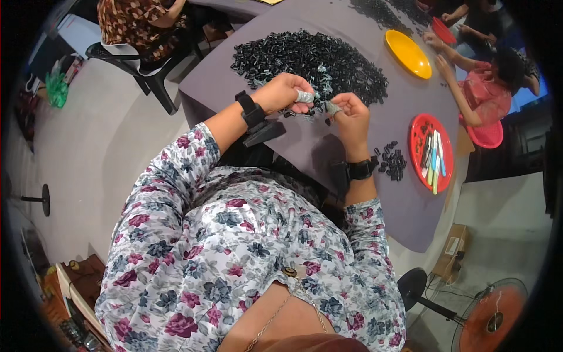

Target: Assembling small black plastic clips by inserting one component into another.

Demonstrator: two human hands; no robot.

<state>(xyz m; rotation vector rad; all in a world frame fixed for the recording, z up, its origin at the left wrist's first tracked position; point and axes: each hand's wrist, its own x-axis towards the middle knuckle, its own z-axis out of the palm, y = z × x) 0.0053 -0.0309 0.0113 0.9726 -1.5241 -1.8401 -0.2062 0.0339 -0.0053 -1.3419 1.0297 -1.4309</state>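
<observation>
My left hand (280,94) is pinched closed at the near edge of a wide heap of small black pieces (293,56). Facing it, a short distance apart, my right hand (353,120) is also closed, fingertips together. Silvery-grey wrapping covers a digit on each hand. Whatever lies between the fingertips is too small to make out. Thin pale scraps (322,76) are strewn over the heap near my fingers. A smaller group of black pieces (394,163) lies to the right of my right wrist. Dark bands with box-like parts circle both wrists.
A red plate (416,132) holding several knives (434,161) and dark bits stands on the grey-covered table (404,214) at right. Beyond it is a yellow plate (409,54). Co-workers sit at the far right and upper left, one on a black chair (155,82). A fan (492,320) stands lower right.
</observation>
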